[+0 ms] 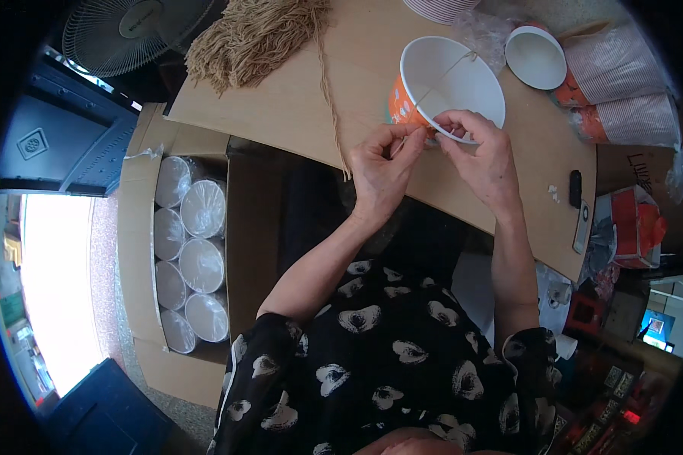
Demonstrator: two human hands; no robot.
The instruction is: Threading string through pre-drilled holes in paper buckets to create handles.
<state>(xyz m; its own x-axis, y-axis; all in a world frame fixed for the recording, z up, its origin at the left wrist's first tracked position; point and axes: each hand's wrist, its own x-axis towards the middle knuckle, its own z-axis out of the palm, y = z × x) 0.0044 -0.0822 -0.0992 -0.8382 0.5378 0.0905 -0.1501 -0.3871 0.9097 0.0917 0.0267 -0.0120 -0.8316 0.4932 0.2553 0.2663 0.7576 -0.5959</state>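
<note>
At one o'clock on the tan counter (539,189), right fingers (460,116) hold a round orange-and-white paper bucket (463,87); left fingers (412,144) pinch narrowly beside its rim. A black wire-caged fan (133,34) stands at eleven.

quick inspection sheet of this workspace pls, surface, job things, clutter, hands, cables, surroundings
Surface: flat light-brown tabletop, materials on it
Job's things: round orange-and-white paper bucket, thin tan string across its mouth; loose tan string bundle at far left
Clutter: bagged orange-and-white cup stacks at right, small black oblong object, scattered white bits
Hands: bare left hand, thumb and finger together at bucket's near side, hold unclear; bare right hand grasps the near rim
Cables: nothing seen
Surroundings: open brown cardboard box holding plastic-wrapped pale round stacks; black round fan
</note>
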